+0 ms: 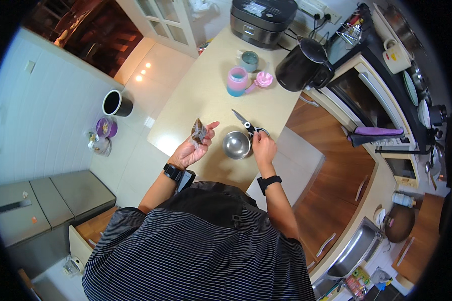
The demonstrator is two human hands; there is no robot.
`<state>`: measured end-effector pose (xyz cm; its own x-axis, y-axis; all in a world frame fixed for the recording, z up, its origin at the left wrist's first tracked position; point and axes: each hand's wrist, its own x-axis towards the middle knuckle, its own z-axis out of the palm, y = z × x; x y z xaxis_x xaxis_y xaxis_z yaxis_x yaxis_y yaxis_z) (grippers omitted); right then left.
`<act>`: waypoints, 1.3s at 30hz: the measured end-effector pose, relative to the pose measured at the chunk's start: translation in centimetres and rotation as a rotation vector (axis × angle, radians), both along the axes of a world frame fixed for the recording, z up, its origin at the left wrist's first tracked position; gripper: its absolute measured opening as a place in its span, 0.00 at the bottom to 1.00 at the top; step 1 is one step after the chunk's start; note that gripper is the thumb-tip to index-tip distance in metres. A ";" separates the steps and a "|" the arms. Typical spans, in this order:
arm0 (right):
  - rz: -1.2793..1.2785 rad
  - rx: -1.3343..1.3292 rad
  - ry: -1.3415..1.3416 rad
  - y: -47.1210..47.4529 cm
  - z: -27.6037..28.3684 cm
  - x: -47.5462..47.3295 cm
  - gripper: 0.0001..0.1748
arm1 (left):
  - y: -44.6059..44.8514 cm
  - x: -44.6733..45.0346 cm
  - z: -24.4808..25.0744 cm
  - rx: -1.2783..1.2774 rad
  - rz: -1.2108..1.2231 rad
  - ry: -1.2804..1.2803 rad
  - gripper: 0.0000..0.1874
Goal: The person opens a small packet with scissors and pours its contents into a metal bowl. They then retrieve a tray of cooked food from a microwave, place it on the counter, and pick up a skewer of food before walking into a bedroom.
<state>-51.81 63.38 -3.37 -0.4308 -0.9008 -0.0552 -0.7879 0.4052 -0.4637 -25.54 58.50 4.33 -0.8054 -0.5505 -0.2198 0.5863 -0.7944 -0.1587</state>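
Note:
My left hand (194, 148) holds a small clear-wrapped packet with brown contents (198, 132), raised above the near left part of the cream counter. My right hand (264, 147) has its fingers on the black and white handles of a pair of scissors (248, 124), whose blades are pointed away to the upper left. Whether the scissors rest on the counter I cannot tell. Between my hands a round stainless steel bowl (236, 145) stands on the counter, with no contents visible.
Farther back on the counter (196, 94) stand a pink and blue cup (237, 81), its pink lid (264, 79), a grey-green mug (249, 61), a black electric kettle (305, 64) and a rice cooker (263, 22). A bin (117, 103) stands on the floor at left.

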 end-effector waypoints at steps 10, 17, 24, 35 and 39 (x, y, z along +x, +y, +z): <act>-0.276 -0.065 -0.824 5.2 -3.6 1.6 0.09 | 0.2 -0.5 -0.7 -0.094 -0.045 -0.236 0.30; -0.808 -0.537 -0.842 19.2 2.9 -7.9 0.10 | -1.5 -4.0 -0.8 -0.016 -0.188 -0.105 0.31; -1.394 -0.591 -0.321 45.2 7.2 -12.9 0.12 | 3.7 -9.1 -0.8 -0.012 -0.356 0.082 0.28; -1.734 -0.581 0.071 78.2 7.3 -21.4 0.17 | 28.2 -32.7 0.1 -0.676 -0.521 -0.207 0.25; -1.732 -0.364 0.326 85.2 7.1 -26.1 0.17 | 36.4 -43.7 0.2 -0.540 -0.781 -0.200 0.21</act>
